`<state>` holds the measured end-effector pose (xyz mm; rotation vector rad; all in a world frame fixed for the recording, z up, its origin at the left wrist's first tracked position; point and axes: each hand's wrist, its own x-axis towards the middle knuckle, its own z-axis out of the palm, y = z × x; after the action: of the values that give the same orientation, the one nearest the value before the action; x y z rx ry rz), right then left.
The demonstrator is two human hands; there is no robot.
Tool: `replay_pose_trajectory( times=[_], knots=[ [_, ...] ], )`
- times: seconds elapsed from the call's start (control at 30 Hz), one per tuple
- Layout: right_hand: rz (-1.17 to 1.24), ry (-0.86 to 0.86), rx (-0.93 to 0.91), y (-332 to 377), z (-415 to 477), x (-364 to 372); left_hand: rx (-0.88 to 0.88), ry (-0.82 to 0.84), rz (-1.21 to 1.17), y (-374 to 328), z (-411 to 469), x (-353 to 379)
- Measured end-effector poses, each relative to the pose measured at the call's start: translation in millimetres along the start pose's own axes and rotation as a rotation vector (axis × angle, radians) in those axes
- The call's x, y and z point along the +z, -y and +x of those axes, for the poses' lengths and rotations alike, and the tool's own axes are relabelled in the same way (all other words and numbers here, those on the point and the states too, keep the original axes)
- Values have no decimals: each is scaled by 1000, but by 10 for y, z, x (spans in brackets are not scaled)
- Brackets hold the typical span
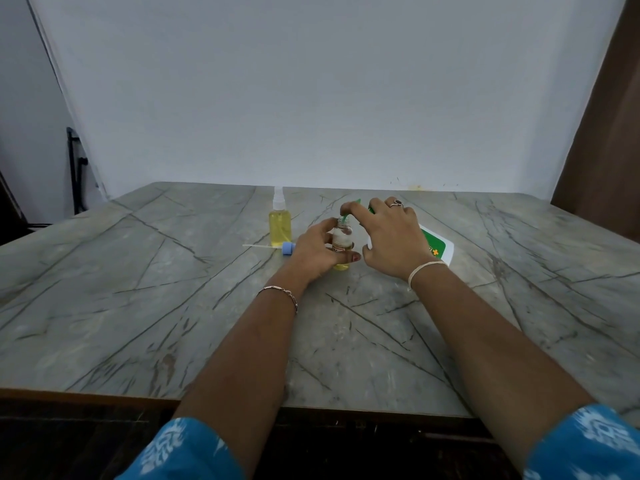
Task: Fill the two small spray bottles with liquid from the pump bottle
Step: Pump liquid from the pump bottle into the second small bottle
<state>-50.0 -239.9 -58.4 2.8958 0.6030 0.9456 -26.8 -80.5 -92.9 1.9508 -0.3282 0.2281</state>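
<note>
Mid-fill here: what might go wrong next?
Spill: the pump bottle is tilted, its green nozzle at the narrow mouth of the small bottle, so a slight slip may put liquid on the table.
Knock: the blue cap lies loose by the left hand and might get swept away.

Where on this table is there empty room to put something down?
Bare: the table left of the full spray bottle; right of the pump bottle; the near strip beside the forearms. Crowded: the far middle, where the left hand and right hand meet at the open bottle, blue cap alongside.
</note>
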Motion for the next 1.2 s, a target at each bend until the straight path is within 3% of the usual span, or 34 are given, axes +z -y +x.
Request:
replay_pose_trajectory(
  times=[1.2],
  knots=[
    [-14,25,-29,-46,-37,-30,-31,3,-1,56,33,0]
  ],
)
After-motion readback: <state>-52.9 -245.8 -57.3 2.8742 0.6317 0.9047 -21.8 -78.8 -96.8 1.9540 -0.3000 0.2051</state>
